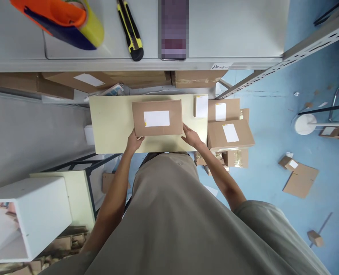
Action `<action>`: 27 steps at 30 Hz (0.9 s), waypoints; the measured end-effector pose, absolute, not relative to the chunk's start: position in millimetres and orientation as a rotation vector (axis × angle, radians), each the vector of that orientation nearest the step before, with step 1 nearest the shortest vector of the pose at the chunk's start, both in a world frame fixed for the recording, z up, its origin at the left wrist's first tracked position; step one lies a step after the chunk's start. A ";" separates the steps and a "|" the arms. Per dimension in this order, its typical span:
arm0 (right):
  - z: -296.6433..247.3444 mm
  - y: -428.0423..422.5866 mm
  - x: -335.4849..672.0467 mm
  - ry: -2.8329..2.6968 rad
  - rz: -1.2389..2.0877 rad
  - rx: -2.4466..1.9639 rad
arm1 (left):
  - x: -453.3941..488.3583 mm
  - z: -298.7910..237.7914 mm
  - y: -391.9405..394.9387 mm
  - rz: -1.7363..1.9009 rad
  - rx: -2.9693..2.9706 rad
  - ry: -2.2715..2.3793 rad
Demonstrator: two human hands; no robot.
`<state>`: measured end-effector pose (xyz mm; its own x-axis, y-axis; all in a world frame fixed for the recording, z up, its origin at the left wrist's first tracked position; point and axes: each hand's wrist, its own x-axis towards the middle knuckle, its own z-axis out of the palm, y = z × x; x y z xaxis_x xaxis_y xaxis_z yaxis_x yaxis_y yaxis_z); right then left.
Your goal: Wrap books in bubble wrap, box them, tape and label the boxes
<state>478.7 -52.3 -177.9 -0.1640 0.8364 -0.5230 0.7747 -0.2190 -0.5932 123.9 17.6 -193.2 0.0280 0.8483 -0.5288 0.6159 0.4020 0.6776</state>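
Observation:
A closed cardboard box (158,105) with a white label (157,118) on top is on or just above the pale yellow table (112,114). My left hand (134,142) grips its near left corner, the thumb along the near side and the other fingers partly hidden. At the near right corner, my right hand (191,136) presses its fingers against the right side, thumb apart. The underside of the box is hidden. A small white box (201,106) stands at the table's right end.
Labelled cardboard boxes (231,135) are stacked right of the table. Above the far edge, a metal shelf (232,30) holds a box cutter (130,30), a phone (173,30) and a tape dispenser (63,19). A white open-fronted cabinet (43,214) stands at lower left.

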 end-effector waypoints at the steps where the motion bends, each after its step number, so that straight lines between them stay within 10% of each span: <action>1: -179.3 -47.7 489.9 -1.966 1.300 -2.006 | 120.2 -191.8 20.1 0.275 1.337 1.681; 15: -235.4 102.0 616.9 -2.085 0.966 -2.337 | 222.0 -137.0 39.5 0.441 1.851 1.504; 27: -204.4 46.5 608.5 -2.101 0.447 -2.238 | 305.8 -120.7 9.2 0.370 1.943 1.221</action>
